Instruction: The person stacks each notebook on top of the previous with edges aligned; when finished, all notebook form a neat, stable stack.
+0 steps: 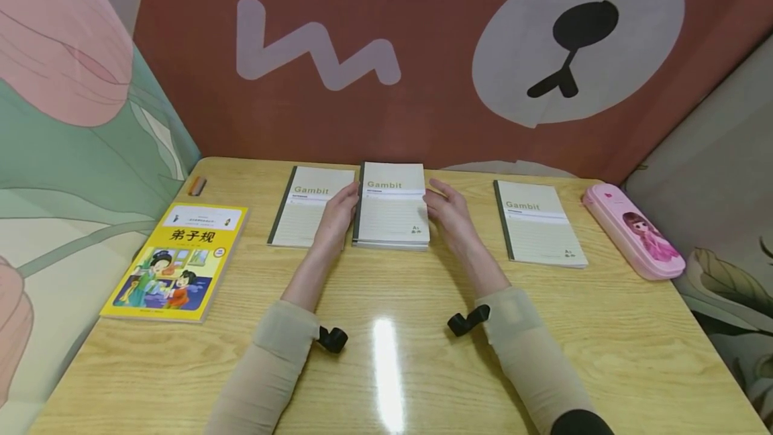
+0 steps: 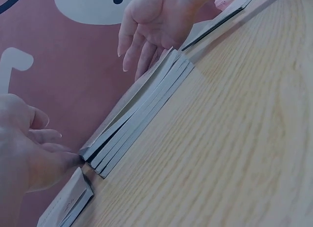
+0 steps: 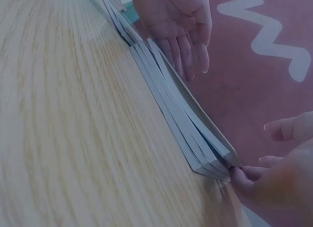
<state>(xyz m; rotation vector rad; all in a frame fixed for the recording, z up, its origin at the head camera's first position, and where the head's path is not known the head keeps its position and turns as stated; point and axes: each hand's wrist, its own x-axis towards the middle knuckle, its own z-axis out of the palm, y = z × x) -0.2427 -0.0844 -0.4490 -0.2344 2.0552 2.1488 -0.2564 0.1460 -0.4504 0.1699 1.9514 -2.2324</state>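
The left hand (image 1: 335, 215) covers the right edge of the left notebook (image 1: 308, 207). The small print on the stacked notebooks (image 1: 391, 205) is too small to read. The left wrist view cuts off the right hand (image 2: 154, 21) at the top edge.

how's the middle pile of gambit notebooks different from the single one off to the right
The middle pile is several notebooks thick; the right notebook lies alone and flat. The left hand and right hand flank the pile; the right notebook is untouched. Both show pale Gambit covers.
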